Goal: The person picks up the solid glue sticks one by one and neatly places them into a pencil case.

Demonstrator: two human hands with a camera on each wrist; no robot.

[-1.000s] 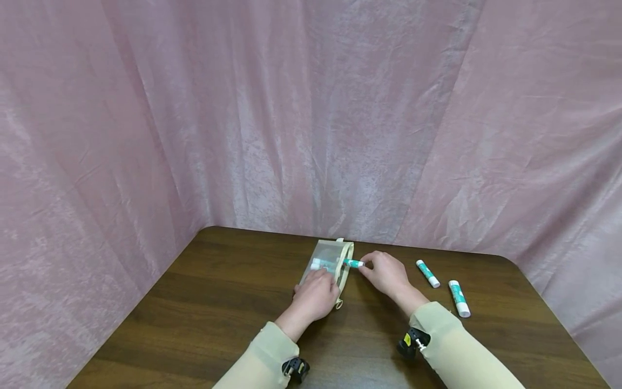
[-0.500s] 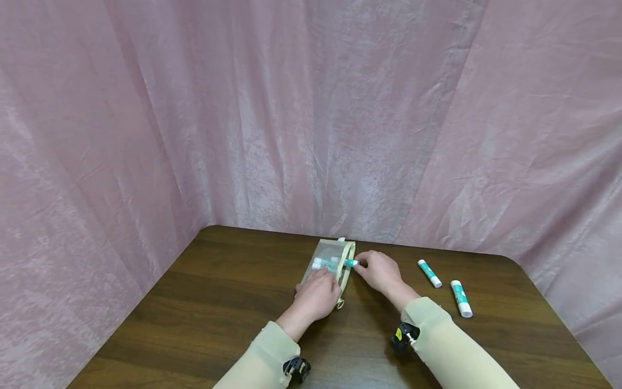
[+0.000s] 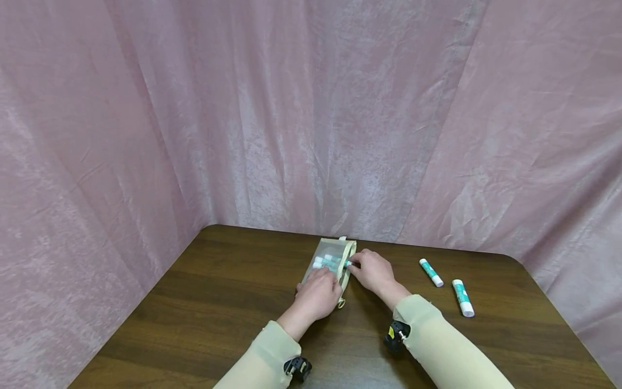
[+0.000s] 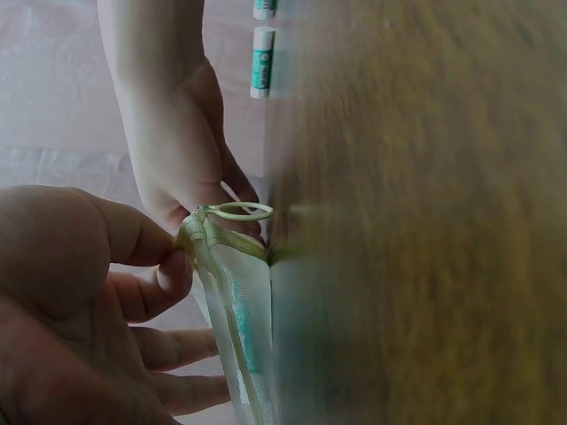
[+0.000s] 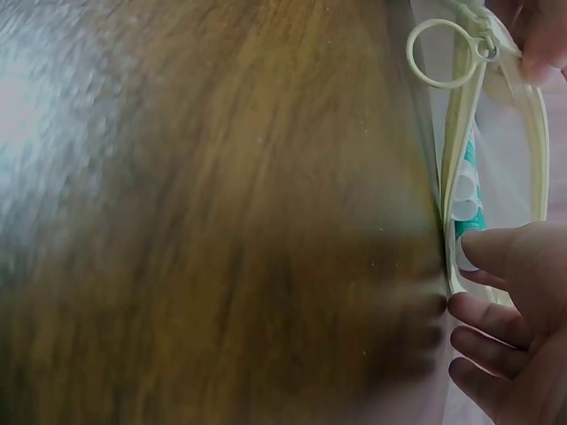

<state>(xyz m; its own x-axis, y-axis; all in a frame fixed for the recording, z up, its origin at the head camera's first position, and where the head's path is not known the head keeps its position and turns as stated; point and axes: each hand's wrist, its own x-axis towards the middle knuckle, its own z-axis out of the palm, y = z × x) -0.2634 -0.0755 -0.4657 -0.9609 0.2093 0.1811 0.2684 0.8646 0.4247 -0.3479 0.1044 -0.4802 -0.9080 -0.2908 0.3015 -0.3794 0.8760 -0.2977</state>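
A mesh zipper pouch (image 3: 331, 247) with cream edging lies on the table, its mouth spread apart toward the right. My left hand (image 3: 318, 294) pinches the edge of that mouth between thumb and finger, close to the ring-shaped zipper pull (image 4: 239, 211). With thumb and fingertips my right hand (image 3: 374, 270) holds the white end of a green-and-white glue stick (image 3: 348, 263), most of which is inside the pouch. Through the mesh, another glue stick (image 3: 318, 263) shows, partly hidden by my left hand. White stick ends (image 5: 465, 199) appear within the mouth in the right wrist view.
Two loose glue sticks lie right of my right hand: a thinner one (image 3: 431, 273) and a thicker one (image 3: 462, 298). Pink curtains (image 3: 311, 119) hang behind the brown wooden table (image 3: 233, 281).
My right hand has moved left, sliding the glue stick deeper into the pouch, so only its end shows outside. My left hand has stayed at the pouch.
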